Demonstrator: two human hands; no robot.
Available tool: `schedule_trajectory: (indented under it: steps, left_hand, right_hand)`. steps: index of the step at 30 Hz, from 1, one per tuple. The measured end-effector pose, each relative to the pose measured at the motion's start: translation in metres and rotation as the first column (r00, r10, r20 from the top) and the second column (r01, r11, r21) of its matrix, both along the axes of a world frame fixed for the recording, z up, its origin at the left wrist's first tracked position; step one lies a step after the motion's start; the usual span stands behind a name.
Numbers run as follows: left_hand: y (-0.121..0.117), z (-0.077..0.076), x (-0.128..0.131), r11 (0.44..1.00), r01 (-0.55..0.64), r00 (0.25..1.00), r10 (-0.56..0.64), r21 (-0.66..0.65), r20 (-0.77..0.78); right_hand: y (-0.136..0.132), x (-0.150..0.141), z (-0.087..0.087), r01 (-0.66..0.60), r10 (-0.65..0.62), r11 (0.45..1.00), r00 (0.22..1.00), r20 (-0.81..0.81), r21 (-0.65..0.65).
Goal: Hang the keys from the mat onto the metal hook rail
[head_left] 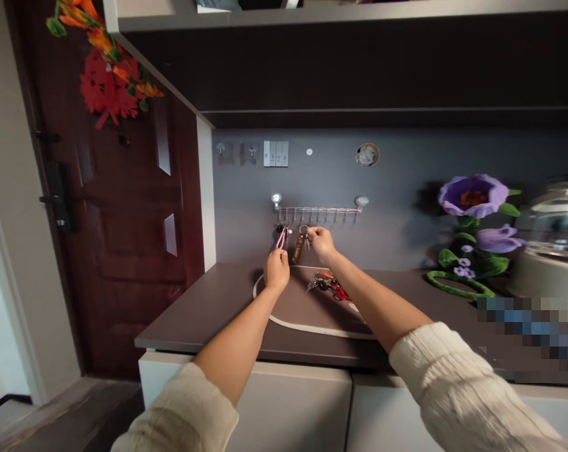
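Past the loose keys point(322, 285) on the desk point(185, 307), my left grip point(277, 271) pinches a pink strap point(281, 238) and my right grip point(323, 245) pinches ringed keys point(306, 241). I judge a light, level hold best, the key ring point(303, 226) square to the hook rail point(319, 209) beyond.

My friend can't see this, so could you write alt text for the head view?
A person's left hand grips a pink looped strap, and the right hand is at small metal keys with a brown tag, beneath a silver metal hook rail. More keys lie on the dark brown counter.
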State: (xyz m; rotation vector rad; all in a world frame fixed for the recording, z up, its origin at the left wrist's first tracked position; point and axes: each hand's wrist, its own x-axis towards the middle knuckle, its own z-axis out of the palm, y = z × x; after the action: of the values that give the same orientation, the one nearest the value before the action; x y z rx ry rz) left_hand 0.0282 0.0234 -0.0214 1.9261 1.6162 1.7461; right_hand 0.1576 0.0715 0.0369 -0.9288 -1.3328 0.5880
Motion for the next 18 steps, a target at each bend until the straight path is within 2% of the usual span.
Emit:
schedule_trajectory:
  steps: [7, 15, 18]
  left_hand:
    - [-0.004, -0.001, 0.002, 0.998, -0.053, 0.996, 0.05, -0.038, -0.075]
    - [-0.003, -0.004, 0.003, 0.998, -0.045, 0.995, 0.041, -0.053, -0.086]
    - [-0.003, -0.004, 0.003, 0.998, -0.041, 0.996, 0.037, -0.051, -0.087]
  right_hand:
    - [0.029, -0.022, 0.014, 0.028, -0.034, 0.998, 0.992, -0.119, -0.057]
    - [0.058, -0.037, 0.015, 0.05, -0.049, 0.999, 0.986, -0.16, -0.002]
    - [0.057, -0.041, 0.016, 0.034, -0.046, 0.998, 0.97, -0.239, -0.054]
